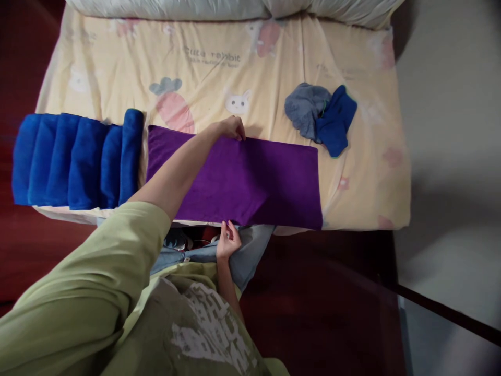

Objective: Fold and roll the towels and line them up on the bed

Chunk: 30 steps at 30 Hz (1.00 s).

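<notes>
A purple towel [282, 180] lies spread out lengthwise along the near side of the bed. My left hand [231, 128] reaches across it, fingers closed in a pinch on the middle of its far edge. At the middle of the near edge, my right hand [228, 241] pinches the cloth between thumb and fingertips. A slight crease runs across the towel between the two hands. To the left, several blue rolled towels [84, 162] stand side by side in a row, the rightmost one close to the purple towel's left end.
A yellow bedsheet [266, 78] with rabbit and carrot prints covers the bed. Crumpled grey cloth [307, 107] and a blue cloth [337, 122] lie at the right. A pale quilt [176, 8] runs along the far side. Dark red floor [321, 303] shows below.
</notes>
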Tool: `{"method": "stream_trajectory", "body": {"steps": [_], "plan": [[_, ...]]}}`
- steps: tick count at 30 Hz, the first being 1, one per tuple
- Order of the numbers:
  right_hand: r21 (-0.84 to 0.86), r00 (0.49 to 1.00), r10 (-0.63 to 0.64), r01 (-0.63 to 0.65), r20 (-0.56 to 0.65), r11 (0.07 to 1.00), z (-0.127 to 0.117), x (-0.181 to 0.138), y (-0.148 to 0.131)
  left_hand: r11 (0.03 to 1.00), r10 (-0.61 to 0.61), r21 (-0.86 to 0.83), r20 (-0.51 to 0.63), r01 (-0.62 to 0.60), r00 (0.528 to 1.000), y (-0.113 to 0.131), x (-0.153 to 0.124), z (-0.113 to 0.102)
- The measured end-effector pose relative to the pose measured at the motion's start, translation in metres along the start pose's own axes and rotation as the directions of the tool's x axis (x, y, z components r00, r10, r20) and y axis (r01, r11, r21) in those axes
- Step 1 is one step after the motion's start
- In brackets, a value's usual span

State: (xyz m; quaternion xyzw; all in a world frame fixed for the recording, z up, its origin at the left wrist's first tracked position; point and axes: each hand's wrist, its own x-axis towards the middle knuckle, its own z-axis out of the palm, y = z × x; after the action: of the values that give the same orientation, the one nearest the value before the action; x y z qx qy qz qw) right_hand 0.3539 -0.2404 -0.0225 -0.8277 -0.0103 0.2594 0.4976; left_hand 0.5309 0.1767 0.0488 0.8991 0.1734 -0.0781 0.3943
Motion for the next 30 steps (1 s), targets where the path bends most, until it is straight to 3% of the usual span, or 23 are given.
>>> {"method": "stream_trajectory", "body": {"steps": [6, 11, 14, 16, 18, 22, 26, 30], "plan": [[-0.121, 0.982, -0.183, 0.177, -0.043, 0.977, -0.014, -0.005, -0.018, 0.996, 0.081, -0.019, -0.067, -0.083, 0.994, 0.025, -0.020, -0.027], [-0.175, 0.986, -0.157, 0.145, -0.053, 0.974, -0.042, -0.018, -0.038, 0.989, 0.133, -0.045, -0.145, -0.140, 0.981, 0.054, -0.043, -0.066], [-0.218, 0.991, -0.128, 0.118, -0.032, 0.969, -0.073, -0.027, -0.047, 0.982, 0.111, -0.121, -0.232, -0.142, 0.966, 0.074, -0.073, -0.095], [-0.186, 0.977, -0.185, 0.164, -0.102, 0.969, -0.097, -0.027, -0.058, 0.974, 0.051, -0.196, -0.309, -0.116, 0.950, 0.091, -0.104, -0.116], [-0.099, 0.931, -0.292, 0.277, -0.219, 0.956, -0.122, -0.020, -0.077, 0.955, -0.004, -0.275, -0.386, -0.111, 0.922, 0.109, -0.141, -0.136], [0.066, 0.776, -0.503, 0.566, -0.381, 0.822, -0.170, 0.011, -0.150, 0.908, -0.058, -0.380, -0.531, -0.176, 0.846, 0.145, -0.226, -0.172], [0.145, 0.677, -0.678, 0.730, -0.288, 0.668, -0.210, 0.037, -0.249, 0.895, -0.147, -0.403, -0.671, -0.191, 0.727, 0.172, -0.306, -0.201], [0.267, 0.560, -0.816, 0.816, -0.141, 0.514, -0.226, 0.047, -0.342, 0.879, -0.195, -0.419, -0.754, -0.230, 0.627, 0.193, -0.372, -0.216]]}}
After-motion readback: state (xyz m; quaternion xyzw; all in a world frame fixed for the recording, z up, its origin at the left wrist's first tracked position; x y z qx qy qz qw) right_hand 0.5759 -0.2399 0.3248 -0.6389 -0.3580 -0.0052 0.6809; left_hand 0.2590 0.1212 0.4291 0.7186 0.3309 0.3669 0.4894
